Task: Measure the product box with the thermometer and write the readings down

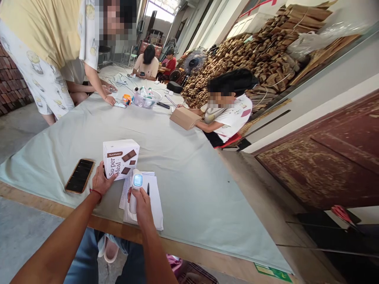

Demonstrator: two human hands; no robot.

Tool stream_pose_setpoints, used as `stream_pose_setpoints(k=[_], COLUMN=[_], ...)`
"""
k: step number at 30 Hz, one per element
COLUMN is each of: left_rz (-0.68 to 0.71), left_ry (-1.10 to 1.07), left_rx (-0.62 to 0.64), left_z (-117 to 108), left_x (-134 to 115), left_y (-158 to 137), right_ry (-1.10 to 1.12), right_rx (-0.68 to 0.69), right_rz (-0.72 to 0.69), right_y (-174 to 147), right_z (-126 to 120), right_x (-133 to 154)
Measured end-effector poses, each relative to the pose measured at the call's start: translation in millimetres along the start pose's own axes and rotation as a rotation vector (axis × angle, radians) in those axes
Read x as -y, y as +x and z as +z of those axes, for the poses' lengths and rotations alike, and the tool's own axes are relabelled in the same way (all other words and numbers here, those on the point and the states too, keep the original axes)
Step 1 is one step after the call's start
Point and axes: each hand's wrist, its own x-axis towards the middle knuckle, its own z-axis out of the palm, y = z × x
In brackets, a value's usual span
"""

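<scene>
My left hand (102, 180) grips the lower left corner of a white box (126, 152) printed "Super Meal", which stands upright on the table with chocolate pieces pictured on it. In my right hand (141, 203) is a white handheld device with a lit square screen, an infrared thermometer by its look (137, 182). Its far end is close to the box's lower right corner; whether they touch I cannot tell. Beneath that hand lies a stack of white paper (154, 215) with a dark pen (148, 188) on it. A black phone (79, 176) rests left of my left hand.
The cloth-covered table (192, 181) stretches away from me. Farther back stand a clear plastic basket (145, 103) with bottles and an orange tape dispenser (127, 99). A person at right holds a cardboard box (185, 118); another leans over the left edge. Firewood (237, 59) is piled along the wall.
</scene>
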Motion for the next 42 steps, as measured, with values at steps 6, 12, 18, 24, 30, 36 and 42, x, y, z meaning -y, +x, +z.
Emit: stream_pose_setpoints(k=[6,12,18,24,30,36,42], left_rz=[-0.049,-0.011,-0.009,-0.053,0.051,0.124,0.083], left_ry=[-0.004,-0.009,-0.031,0.039,0.053,0.136,0.148], left_rx=[0.005,-0.013,-0.154,-0.156,-0.076,0.0,-0.071], left_z=[-4,-3,2,0,-2,0,3], left_x=[-5,-2,5,6,4,1,5], left_y=[1,5,10,9,2,1,0], right_ry=[-0.146,-0.345,-0.457,-1.011,-1.283,-0.971,-1.224], right_rx=[-0.066,-0.204,-0.27,-0.427,-0.518,-0.39,-0.268], right_rz=[-0.062,-0.105,-0.092,-0.046,-0.188,-0.586,-0.354], right_y=[-16,-30,-26,-7,3,5,25], right_z=[-44,-87,-112,-143,-149,-110,-78], right_x=[10,-2,-18,-38,-47,-54,-58])
